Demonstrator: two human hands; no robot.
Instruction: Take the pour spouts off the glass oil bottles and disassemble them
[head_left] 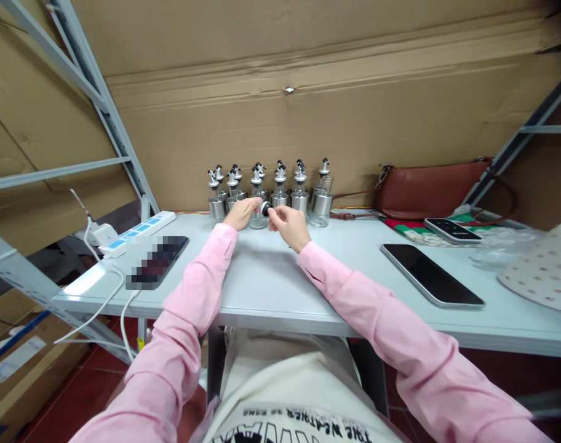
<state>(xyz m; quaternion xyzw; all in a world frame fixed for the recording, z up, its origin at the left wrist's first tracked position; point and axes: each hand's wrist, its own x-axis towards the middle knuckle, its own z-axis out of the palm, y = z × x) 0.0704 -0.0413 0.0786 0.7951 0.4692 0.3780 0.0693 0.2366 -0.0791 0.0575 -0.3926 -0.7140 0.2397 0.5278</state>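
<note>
My left hand (242, 213) and my right hand (290, 226) meet above the table, in front of a row of glass oil bottles. Between them is a small black and silver bottle pourer (265, 209), tilted on its side. The fingers of my left hand close around its silver end, partly hiding it. At the black end, my right thumb and fingers pinch it. Directly behind my hands stands a bottle with a metal sleeve (257, 223). At the row's right end, a glass bottle (323, 203) shows a bare neck, with another bottle's spout (325, 165) behind it.
A power strip (139, 232) and a partly blurred phone (163, 263) lie on the left of the table (271, 277). To the right are a phone (430, 274), a smaller dark device (452, 231), a brown handbag (430, 191) and a dotted hat (543, 271). Cardboard (308, 117) backs the table.
</note>
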